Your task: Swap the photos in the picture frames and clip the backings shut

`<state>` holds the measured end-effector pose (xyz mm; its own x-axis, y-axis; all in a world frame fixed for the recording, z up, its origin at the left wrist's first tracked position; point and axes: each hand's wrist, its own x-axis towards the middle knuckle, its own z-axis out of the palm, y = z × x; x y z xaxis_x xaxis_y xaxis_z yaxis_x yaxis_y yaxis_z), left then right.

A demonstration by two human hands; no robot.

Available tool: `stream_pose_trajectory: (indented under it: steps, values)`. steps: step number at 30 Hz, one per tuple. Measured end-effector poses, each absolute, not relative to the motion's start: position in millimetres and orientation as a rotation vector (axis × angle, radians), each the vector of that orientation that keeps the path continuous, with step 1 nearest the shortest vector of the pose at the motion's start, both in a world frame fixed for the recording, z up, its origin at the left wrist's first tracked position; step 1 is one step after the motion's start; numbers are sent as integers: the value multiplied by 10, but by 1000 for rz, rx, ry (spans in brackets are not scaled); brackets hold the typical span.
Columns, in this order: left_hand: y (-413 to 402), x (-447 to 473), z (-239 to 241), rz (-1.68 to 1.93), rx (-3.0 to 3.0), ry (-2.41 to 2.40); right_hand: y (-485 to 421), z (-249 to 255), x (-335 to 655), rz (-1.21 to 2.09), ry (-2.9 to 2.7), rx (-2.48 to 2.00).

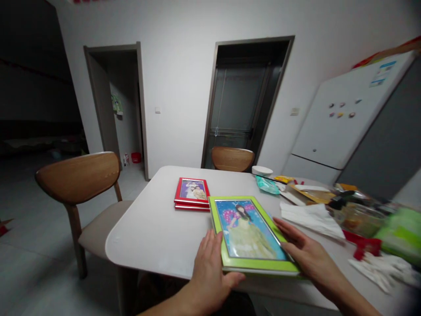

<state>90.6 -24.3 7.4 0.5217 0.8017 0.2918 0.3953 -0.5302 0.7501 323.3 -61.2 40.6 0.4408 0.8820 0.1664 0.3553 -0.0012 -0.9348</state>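
Observation:
A lime-green picture frame (248, 232), with a photo of a person in a pale gown against blue, is held between my two hands at the near edge of the table. My left hand (210, 267) grips its left side near the front corner, fingers along the edge and thumb at the front. On the opposite side, my right hand (304, 252) holds the right edge, thumb near the border. Beyond it to the left lie red picture frames (191, 194), one on top of another, the upper one showing a group photo.
The white table (148, 237) carries clutter on its right: a teal packet (267, 185), a white bowl (262, 170), white paper (311, 218), a clear container (360, 221) and a green package (401, 232). Wooden chairs stand left (80, 177) and behind (233, 159). A fridge (348, 114) is at right.

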Motion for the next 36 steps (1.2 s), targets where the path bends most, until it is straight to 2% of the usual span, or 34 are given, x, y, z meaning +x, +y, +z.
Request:
stream_pose_trajectory:
  steps: [4, 8, 13, 16, 18, 23, 30, 36]
  values:
    - [-172, 1456, 11, 815, 2122, 851, -675, 443, 3706, 523, -1122, -1658]
    - [-114, 1712, -84, 702, 2167, 848, -656, 257, 3902, 526, -1140, -1716]
    - [-42, 1576, -115, 698, 2221, 823, -550, 53, 3948, 428, -1197, -1938]
    - [155, 1342, -78, 679, 2250, 933, -453, 133, 3848, 202, -1207, -2164]
    - [388, 1166, -41, 699, 2262, 1098, -335, 227, 3661, 108, -1256, -2124]
    - [1061, 787, 50, 759, 2214, 1454, 250, 298, 2876, 417, -1406, -1691]
    - [1497, 546, 92, 697, 2244, 1606, 1154, 175, 2270, 507, -1287, -1716]
    - [1465, 477, 81, 704, 2299, 1527, 1320, 72, 2310, 631, -1074, -1717]
